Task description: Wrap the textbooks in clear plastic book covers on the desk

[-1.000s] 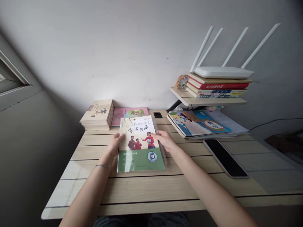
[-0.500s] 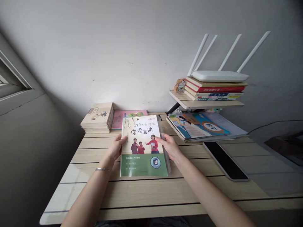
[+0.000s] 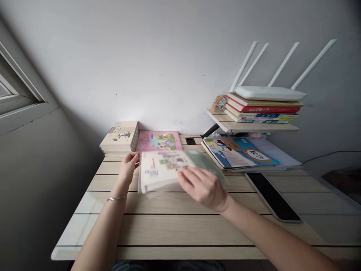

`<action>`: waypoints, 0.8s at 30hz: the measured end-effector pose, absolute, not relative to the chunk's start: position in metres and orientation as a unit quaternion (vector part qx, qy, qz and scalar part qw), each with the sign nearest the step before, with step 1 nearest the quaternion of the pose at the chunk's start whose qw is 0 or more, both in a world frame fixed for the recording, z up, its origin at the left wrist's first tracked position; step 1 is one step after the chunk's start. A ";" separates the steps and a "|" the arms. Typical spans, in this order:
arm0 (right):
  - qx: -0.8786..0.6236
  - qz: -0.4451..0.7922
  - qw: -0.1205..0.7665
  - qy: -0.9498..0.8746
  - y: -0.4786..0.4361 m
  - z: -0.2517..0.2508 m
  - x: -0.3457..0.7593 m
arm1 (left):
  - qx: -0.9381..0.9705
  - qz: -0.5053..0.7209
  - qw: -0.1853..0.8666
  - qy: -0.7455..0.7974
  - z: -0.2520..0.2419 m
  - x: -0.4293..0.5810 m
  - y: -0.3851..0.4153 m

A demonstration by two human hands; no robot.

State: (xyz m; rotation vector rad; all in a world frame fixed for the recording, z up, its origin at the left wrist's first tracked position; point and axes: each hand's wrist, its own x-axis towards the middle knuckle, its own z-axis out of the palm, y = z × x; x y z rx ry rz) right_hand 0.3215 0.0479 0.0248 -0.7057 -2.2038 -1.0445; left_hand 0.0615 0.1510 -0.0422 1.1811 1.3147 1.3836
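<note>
A thin book in a clear plastic cover (image 3: 160, 171) is held above the desk, turned sideways and smeared by motion. Its pale side with small print and a barcode-like patch faces up, and a green band lies at the right. At its left edge my left hand (image 3: 129, 167) pinches the cover's corner between thumb and fingers. My right hand (image 3: 201, 184) grips the near edge, knuckles up; its thumb is hidden. Just behind the book lies a pink book (image 3: 160, 140) with a cartoon picture.
A stack of small beige books (image 3: 120, 137) stands at the back left. At right lie a blue-covered book (image 3: 242, 150) with papers and a black phone (image 3: 273, 195). Above them, a small shelf (image 3: 222, 121) bears stacked books and a white router (image 3: 269, 93). A black socket (image 3: 190, 141) sits in the desk (image 3: 158, 229).
The book has turned from upright with its front cover up to sideways with another side up. My right hand has shifted from its right edge to the near edge.
</note>
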 end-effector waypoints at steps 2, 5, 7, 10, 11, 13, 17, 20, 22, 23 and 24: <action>-0.237 -0.386 0.281 -0.846 0.040 -0.005 0.320 | 0.481 0.552 0.393 0.556 -0.043 0.056 0.153; -0.232 -0.351 0.267 -0.867 0.029 -0.041 0.325 | 0.508 0.538 0.317 0.593 -0.043 0.054 0.153; -0.234 -0.323 0.261 -0.879 0.023 -0.054 0.329 | 0.537 0.523 0.285 0.598 -0.040 0.058 0.150; -0.248 -0.246 0.237 -0.906 0.018 -0.063 0.336 | 0.604 0.473 0.285 0.574 -0.036 0.071 0.141; -0.256 -0.208 0.225 -0.917 0.017 -0.064 0.338 | 0.641 0.446 0.286 0.555 -0.035 0.076 0.137; -0.271 -0.130 0.205 -0.931 0.016 -0.063 0.344 | 0.729 0.378 0.274 0.501 -0.032 0.088 0.127; -0.309 -0.034 0.190 -0.931 0.011 -0.061 0.361 | 0.858 0.249 0.254 0.371 -0.027 0.109 0.102; -0.343 -0.025 0.193 -0.919 0.008 -0.064 0.373 | 0.904 0.173 0.259 0.294 -0.027 0.115 0.077; -0.345 -0.041 0.197 -0.917 0.007 -0.066 0.380 | 0.924 0.131 0.230 0.277 -0.033 0.113 0.058; -0.343 -0.053 0.199 -0.917 0.007 -0.068 0.382 | 0.930 0.118 0.205 0.281 -0.037 0.112 0.049; -0.338 -0.065 0.201 -0.917 0.008 -0.068 0.385 | 0.934 0.110 0.180 0.289 -0.041 0.110 0.041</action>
